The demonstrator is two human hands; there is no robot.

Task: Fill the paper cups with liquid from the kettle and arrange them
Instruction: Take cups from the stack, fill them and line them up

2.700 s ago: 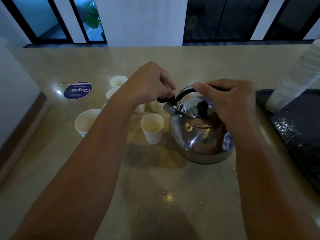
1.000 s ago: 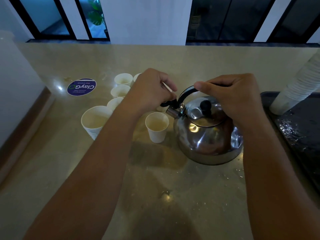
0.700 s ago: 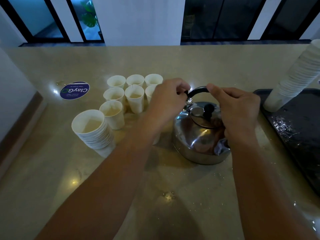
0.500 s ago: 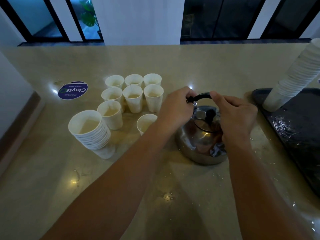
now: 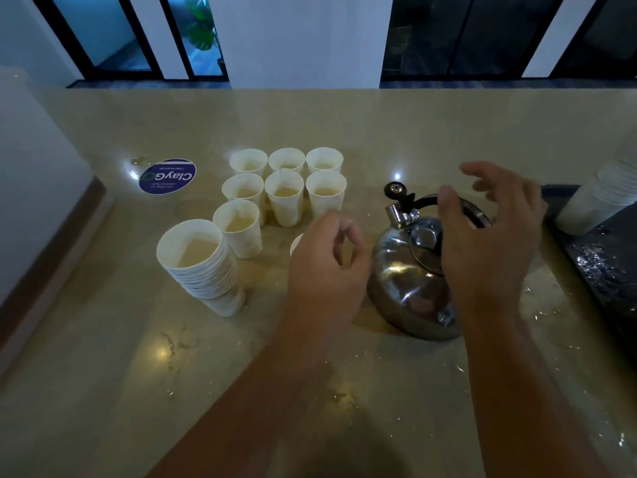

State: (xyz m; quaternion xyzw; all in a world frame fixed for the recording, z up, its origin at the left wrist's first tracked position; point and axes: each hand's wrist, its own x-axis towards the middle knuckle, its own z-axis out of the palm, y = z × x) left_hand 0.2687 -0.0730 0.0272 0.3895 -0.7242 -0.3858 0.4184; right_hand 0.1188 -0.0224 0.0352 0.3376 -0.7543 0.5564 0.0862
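A shiny steel kettle (image 5: 403, 281) stands on the beige counter, its black spout cap (image 5: 394, 190) flipped up. My right hand (image 5: 493, 243) hovers over the kettle's black handle with fingers spread, the thumb just at the handle. My left hand (image 5: 327, 270) is left of the kettle, loosely curled and holding nothing. Several white paper cups with pale liquid (image 5: 286, 198) stand in rows behind it. One more cup (image 5: 295, 241) is mostly hidden behind my left hand. A stack of cups (image 5: 200, 267) at the left has liquid in its top cup.
A black wet tray (image 5: 603, 270) lies at the right with a tall leaning stack of white cups (image 5: 599, 198) on it. A round blue sticker (image 5: 168, 175) is on the counter at the back left. Droplets dot the counter in front.
Both hands have come off the kettle: the left drew back from the spout cap, the right opened above the handle. The view has shifted, so the rows of cups show.
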